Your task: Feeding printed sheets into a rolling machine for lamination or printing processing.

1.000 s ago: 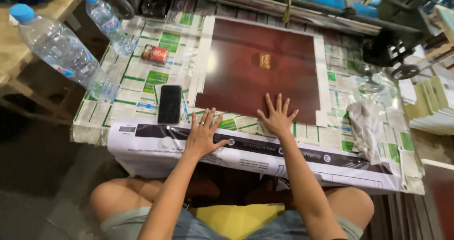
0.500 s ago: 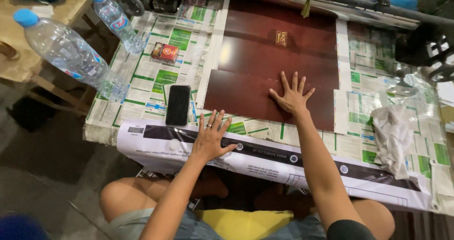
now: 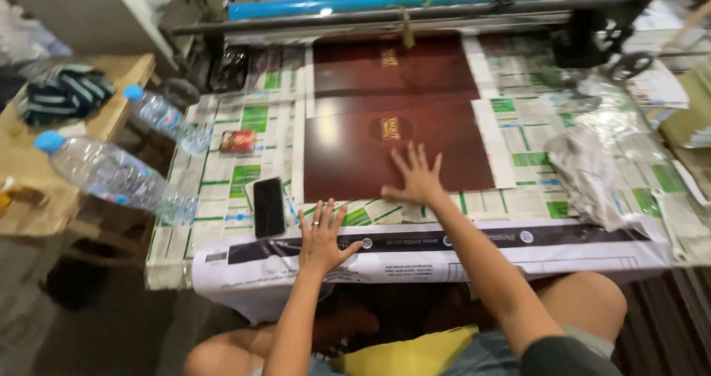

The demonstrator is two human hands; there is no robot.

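A glossy dark brown sheet (image 3: 355, 154) with a small gold emblem lies flat on the paper-covered table (image 3: 222, 198). My right hand (image 3: 415, 176) presses on its near edge, palm down, fingers spread. My left hand (image 3: 322, 232) rests flat with spread fingers on the white paper at the table's front edge, a ring on one finger. A second dark brown sheet (image 3: 392, 69) lies further back, reaching under a machine's roller bar (image 3: 385, 9). Neither hand holds anything.
A black phone (image 3: 268, 207) lies left of my left hand, with a small red tin (image 3: 238, 141) beyond it. Two clear water bottles (image 3: 111, 176) (image 3: 164, 118) with blue caps stand at the left. Crumpled clear plastic (image 3: 585, 169) lies at the right. A wooden side table (image 3: 52, 146) is at far left.
The brown sheet has slid toward me under my right hand, and a second sheet now shows behind it. My view has shifted, so the table sits more to the right.
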